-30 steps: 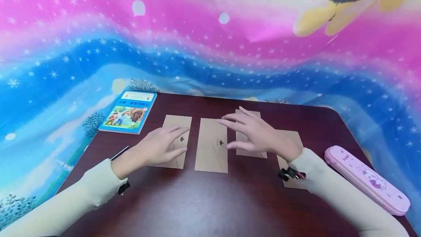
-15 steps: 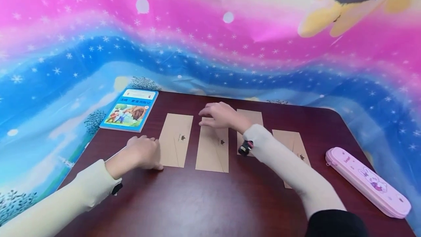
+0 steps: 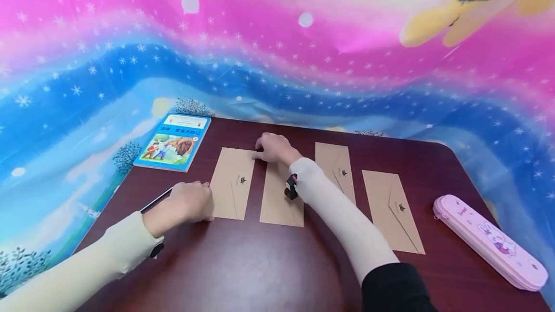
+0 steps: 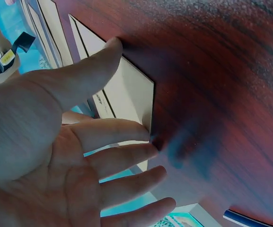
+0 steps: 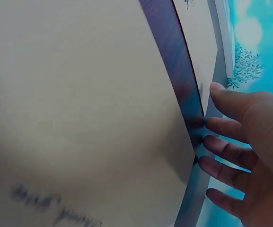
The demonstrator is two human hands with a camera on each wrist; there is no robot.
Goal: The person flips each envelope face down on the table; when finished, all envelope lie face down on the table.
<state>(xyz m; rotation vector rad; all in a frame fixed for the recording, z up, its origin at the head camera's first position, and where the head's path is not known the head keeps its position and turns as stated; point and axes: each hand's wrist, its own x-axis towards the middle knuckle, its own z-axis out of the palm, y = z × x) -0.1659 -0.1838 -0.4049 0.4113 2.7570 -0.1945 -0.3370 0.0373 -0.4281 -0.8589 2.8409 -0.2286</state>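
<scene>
Left hand (image 3: 184, 201) and right hand (image 3: 274, 147), loose and empty, flank the leftmost envelope (image 3: 231, 184), probably light, bendable, best pinched edgewise.

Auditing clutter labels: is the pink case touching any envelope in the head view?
No, a strip of table shows between the pink case and the rightmost envelope, its nearest neighbour.

At the table's (image 3: 243, 273) ten o'clock, your blue book (image 3: 172, 142) is titled 汤姆·索亚历险记. At three o'clock, you can read "Sweet" on the pink pencil case (image 3: 490, 242). Between them, brown envelopes (image 3: 229, 182) carry black crowns (image 3: 243, 180); their script is too small or blurred for you to read.
</scene>
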